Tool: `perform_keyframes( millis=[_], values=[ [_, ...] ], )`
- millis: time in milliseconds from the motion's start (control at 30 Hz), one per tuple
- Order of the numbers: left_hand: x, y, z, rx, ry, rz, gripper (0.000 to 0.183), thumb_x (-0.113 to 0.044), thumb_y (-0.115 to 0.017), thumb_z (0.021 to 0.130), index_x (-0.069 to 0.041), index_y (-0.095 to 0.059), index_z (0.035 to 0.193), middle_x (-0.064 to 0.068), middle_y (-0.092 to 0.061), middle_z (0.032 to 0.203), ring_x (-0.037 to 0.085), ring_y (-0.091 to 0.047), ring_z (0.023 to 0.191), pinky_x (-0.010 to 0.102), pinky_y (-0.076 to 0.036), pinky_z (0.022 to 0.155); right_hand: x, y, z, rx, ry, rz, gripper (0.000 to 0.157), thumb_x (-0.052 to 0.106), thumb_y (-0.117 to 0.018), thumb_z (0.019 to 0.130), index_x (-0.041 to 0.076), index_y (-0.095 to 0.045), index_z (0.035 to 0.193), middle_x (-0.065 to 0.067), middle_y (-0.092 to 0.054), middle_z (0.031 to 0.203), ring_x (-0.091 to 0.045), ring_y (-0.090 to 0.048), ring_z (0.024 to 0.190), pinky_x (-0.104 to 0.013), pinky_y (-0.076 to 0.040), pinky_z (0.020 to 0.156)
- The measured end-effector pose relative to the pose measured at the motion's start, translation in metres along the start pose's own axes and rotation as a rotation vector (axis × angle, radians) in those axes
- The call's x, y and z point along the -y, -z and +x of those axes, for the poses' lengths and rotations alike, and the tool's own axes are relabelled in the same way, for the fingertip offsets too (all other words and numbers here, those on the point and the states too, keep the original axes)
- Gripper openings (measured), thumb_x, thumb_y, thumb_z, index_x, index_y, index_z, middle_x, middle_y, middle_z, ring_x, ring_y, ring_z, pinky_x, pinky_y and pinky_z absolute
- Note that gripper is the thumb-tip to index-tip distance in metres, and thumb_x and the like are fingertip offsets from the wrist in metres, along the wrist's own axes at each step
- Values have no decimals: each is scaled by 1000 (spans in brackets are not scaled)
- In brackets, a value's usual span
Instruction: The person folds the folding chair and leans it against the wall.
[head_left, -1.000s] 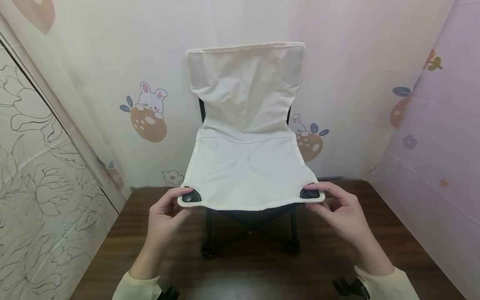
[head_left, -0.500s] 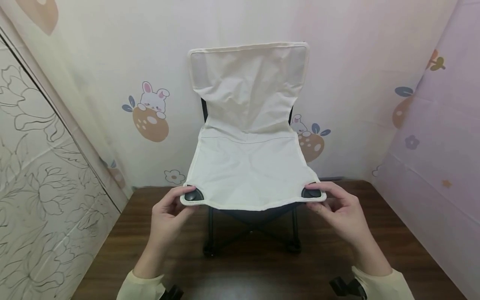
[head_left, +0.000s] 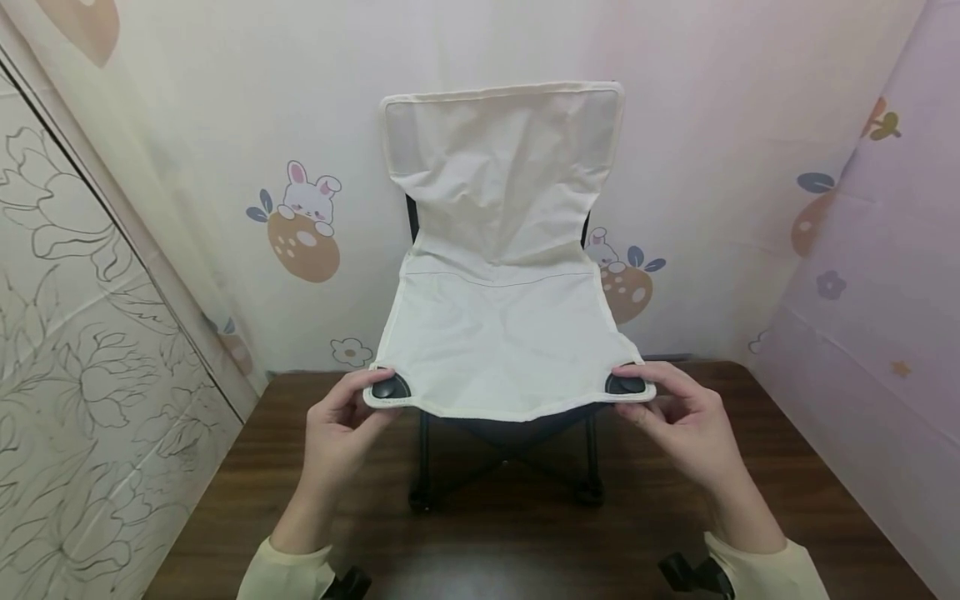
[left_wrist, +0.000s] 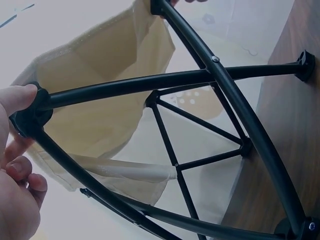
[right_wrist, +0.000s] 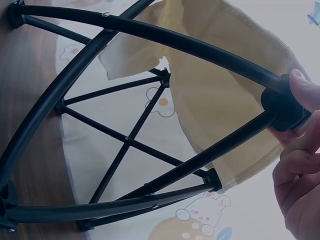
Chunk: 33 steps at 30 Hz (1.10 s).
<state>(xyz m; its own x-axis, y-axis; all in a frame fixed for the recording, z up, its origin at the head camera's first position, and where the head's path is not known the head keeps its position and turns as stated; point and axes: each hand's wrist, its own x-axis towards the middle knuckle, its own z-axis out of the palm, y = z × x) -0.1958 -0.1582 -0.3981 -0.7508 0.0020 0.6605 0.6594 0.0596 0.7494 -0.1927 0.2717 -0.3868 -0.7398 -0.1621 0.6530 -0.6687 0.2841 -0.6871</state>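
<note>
Cream cloth [head_left: 495, 325] looks soft and pliant, slung on a black tube frame [left_wrist: 125, 88] that is probably stiff; the folding chair [head_left: 501, 183], standing on the wooden tabletop [head_left: 495, 537], should be light and sturdy, best held by its front corner joints [right_wrist: 285, 102]. Both the left hand [head_left: 337, 429] and right hand [head_left: 684, 425] have a narrow grip there, fingers on top, thumb pinching from below. Behind hangs a printed curtain [head_left: 705, 242].

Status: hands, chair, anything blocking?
Left hand pinching near left seat corner; right hand pinching near right seat corner. Folding chair: legs spread, upright on dark wood surface. No obstruction in view.
</note>
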Motion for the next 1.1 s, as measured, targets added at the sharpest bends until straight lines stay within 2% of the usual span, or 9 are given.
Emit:
perform_keyframes(
  millis=[300,500,833,1100],
  values=[
    [1,0,1,23,-19,-22,45,21,-77,89,8,-70,131,12,-72,126,10,-71,102,27,-63,87,0,-2,2,5,20,65,49,-24,-79,85,-5,-73,130,-1,-72,121,-12,-46,55,-30,-38,47],
    [0,-1,2,22,-13,-11,45,20,-78,89,7,-71,132,12,-72,126,10,-70,101,28,-63,89,-1,-1,4,8,-7,90,47,-25,-78,85,-7,-72,128,1,-72,120,-12,-45,55,-31,-38,47],
    [-3,-1,6,28,-13,4,46,19,-79,89,7,-72,133,14,-73,129,14,-71,106,32,-63,92,2,0,9,20,40,65,49,-25,-79,84,-6,-73,130,-1,-72,119,-12,-44,54,-30,-37,45],
    [-4,-1,7,23,4,16,44,17,-79,90,7,-72,132,9,-74,130,12,-71,105,32,-62,94,6,-1,11,22,46,58,49,-24,-79,85,-5,-73,130,-2,-72,119,-12,-42,53,-30,-36,45]
  ],
)
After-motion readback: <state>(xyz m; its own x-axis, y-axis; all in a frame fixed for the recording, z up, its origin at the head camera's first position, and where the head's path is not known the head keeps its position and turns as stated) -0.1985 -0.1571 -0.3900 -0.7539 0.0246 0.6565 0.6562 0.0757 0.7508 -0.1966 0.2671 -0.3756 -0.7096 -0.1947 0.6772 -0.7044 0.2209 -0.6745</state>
